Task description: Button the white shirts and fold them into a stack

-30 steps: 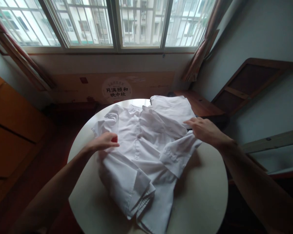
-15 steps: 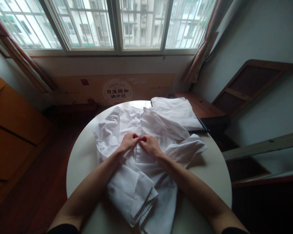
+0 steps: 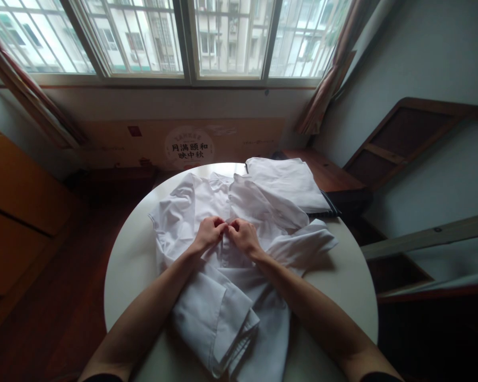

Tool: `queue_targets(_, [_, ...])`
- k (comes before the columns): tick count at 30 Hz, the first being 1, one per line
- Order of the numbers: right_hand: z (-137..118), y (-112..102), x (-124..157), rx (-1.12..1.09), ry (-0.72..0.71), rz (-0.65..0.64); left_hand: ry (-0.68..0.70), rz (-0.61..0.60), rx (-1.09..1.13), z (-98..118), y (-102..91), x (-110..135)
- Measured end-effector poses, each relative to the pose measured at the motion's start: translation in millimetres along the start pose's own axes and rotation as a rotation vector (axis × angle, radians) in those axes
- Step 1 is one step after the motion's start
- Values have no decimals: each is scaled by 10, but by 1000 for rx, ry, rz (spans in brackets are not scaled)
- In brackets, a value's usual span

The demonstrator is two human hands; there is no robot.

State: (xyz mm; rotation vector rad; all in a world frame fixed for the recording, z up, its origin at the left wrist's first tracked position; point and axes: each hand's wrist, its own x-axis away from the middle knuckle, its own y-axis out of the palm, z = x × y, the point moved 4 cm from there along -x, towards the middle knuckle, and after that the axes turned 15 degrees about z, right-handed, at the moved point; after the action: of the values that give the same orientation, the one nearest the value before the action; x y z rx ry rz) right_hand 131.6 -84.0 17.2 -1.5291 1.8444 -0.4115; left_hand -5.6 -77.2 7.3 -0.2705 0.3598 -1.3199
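Observation:
A white button-up shirt (image 3: pixel 179 212) lies spread and rumpled over the round white table (image 3: pixel 127 286), its sleeves folded and bent about it. My left hand (image 3: pixel 212 231) and my right hand (image 3: pixel 242 234) meet at the middle of its front, along the button strip. Both hands are closed in a pinch on the shirt's front edge, fingertips nearly touching. Whichever button lies between the fingers is hidden. Below the hands, small buttons run down the strip. One cuffed sleeve (image 3: pixel 223 323) hangs toward me over the lower part of the shirt.
Folded white clothing (image 3: pixel 284 178) lies at the table's back right, with a dark striped piece (image 3: pixel 330 204) under it. Behind stands a brown wooden bench or cabinet (image 3: pixel 322 172). A barred window (image 3: pixel 227 42) and a printed cardboard panel (image 3: pixel 239 140) are beyond the table.
My hands stay pinched at the same place on the shirt's front, with only slight finger movement. The view has shifted a little; the shirt lies as before.

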Motion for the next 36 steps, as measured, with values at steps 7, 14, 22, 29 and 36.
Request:
queue_targets(7, [-18,-14,52,-25,-9,79,175,167,-213,133,-24,106])
queue_targets(14, [-7,40,78,-48,-28,159,110,238,-40,114,17,145])
queue_targets(22, [37,106,64,36,-66,36,66,57,33,-96,44,31])
queue_targets(29, [50,63,159,288,-315,-29,422,-59,-455,9,7,78])
queue_targets(36, [141,-71,198,347,-523,-139,644,-72,-600,-112,-167,139])
